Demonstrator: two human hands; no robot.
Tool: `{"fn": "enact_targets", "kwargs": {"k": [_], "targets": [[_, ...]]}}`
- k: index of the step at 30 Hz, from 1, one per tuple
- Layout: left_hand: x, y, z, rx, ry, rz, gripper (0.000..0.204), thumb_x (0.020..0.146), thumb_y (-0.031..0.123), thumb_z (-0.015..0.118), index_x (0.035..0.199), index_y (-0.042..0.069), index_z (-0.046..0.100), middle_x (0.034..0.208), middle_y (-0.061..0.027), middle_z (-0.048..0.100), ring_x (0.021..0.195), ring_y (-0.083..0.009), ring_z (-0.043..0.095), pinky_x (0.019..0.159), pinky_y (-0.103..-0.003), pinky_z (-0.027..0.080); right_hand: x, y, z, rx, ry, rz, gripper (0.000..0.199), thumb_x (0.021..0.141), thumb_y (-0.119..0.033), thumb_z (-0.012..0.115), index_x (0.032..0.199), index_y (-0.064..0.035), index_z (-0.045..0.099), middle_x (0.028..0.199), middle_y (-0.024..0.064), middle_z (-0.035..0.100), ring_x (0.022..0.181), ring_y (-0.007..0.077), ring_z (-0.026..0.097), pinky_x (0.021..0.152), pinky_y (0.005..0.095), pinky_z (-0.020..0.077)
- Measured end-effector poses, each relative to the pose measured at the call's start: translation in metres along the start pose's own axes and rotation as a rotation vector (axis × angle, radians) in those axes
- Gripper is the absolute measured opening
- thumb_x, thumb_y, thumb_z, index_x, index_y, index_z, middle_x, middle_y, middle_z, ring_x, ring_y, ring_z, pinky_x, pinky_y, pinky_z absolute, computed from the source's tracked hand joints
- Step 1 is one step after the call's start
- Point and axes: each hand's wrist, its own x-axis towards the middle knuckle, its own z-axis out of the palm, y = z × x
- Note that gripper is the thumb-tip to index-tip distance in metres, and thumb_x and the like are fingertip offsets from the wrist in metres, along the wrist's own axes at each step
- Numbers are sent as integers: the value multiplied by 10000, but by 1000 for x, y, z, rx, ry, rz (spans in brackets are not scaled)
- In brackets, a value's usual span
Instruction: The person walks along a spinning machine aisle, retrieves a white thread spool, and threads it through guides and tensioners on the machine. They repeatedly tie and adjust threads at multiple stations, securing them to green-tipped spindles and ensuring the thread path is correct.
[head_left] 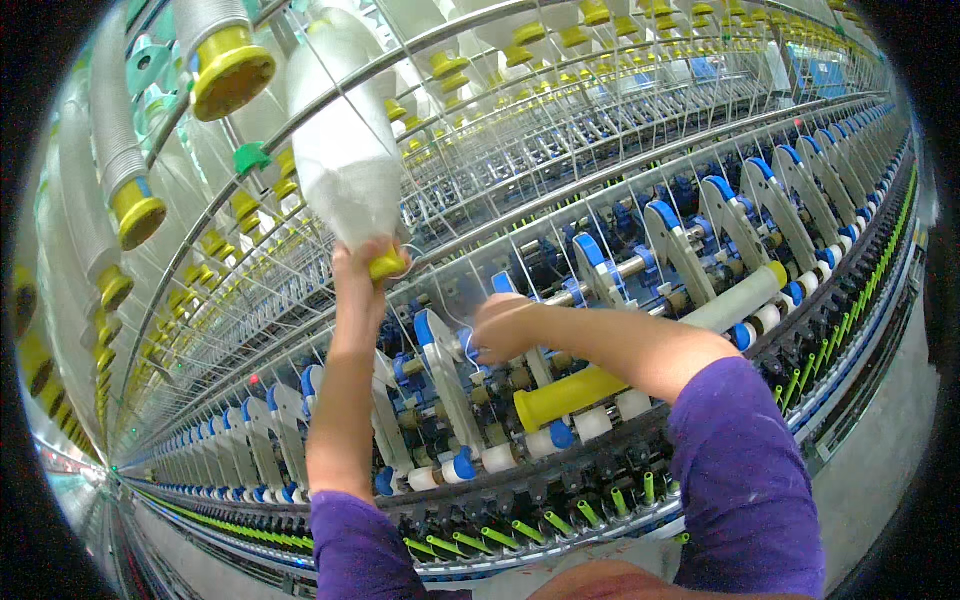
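My left hand [357,275] is raised and grips the yellow lower end of a fat white roving bobbin [345,150] that hangs from the upper rail. My right hand [500,327] reaches into the spinning frame and pinches a thin white strand next to a grey drafting arm with a blue cap [437,355]. A yellow and white tube [640,352] lies along the frame just below my right forearm. Both my sleeves are purple.
Rows of white bobbins with yellow ends [225,65] hang overhead on curved metal rails. A long line of grey arms with blue caps [720,215] runs to both sides. Green spindle tips [560,520] line the lower rail. A grey floor aisle [880,440] is on the right.
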Motion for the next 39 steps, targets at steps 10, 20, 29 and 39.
{"fn": "enact_targets", "kwargs": {"k": [10,20,29,39], "targets": [[184,51,48,67,240,244,153,741,150,645,778,2,637,717,-93,604,568,-219,587,493,-337,497,7,5,14,-22,26,33,296,774,-294,524,724,-44,676,739,152,647,731,326,627,681,423,508],[245,69,40,89,125,255,287,756,130,705,985,21,571,828,-100,612,717,-219,618,590,-333,526,18,4,14,3,-82,99,284,790,-352,526,849,-122,681,804,116,657,759,309,623,693,424,501],[251,59,-14,-201,-280,155,283,844,297,599,989,54,588,929,-120,635,829,-263,631,762,-385,535,91,22,-256,-426,1460,-168,291,801,-246,566,1004,-39,596,958,170,596,908,293,570,760,421,483],[187,110,31,-795,-530,152,477,821,435,626,1053,28,532,871,-150,619,830,-311,629,788,-477,543,151,70,-358,-416,1167,272,280,781,-251,592,974,-48,606,940,147,610,891,293,583,751,412,491]]}}
